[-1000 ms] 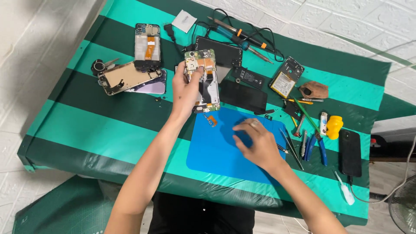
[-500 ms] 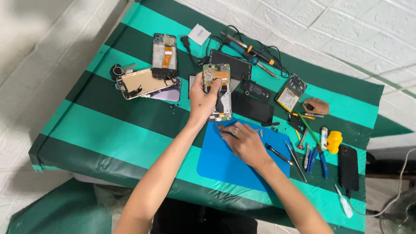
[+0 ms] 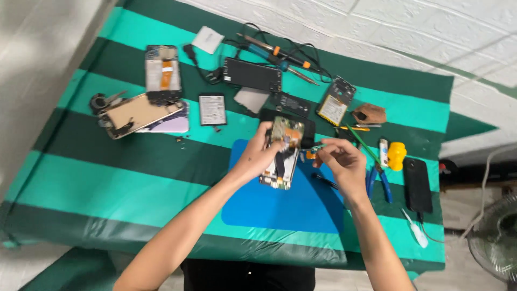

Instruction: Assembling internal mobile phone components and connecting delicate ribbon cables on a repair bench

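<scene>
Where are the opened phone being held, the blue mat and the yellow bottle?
opened phone [image 3: 281, 161], head view, on its exposed inner frame below the left hand.
blue mat [image 3: 280, 207], head view, on its bare middle.
yellow bottle [image 3: 397, 155], head view, on its body.

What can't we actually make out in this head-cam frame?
Head view only:
- Lower half of the opened phone: covered by the left hand.
- Small orange part at the right hand fingertips: too small and blurred to identify or confirm a pinch.
- Fan: cut off by the right edge.
- Loose screws on the cloth: too small to count.
</scene>
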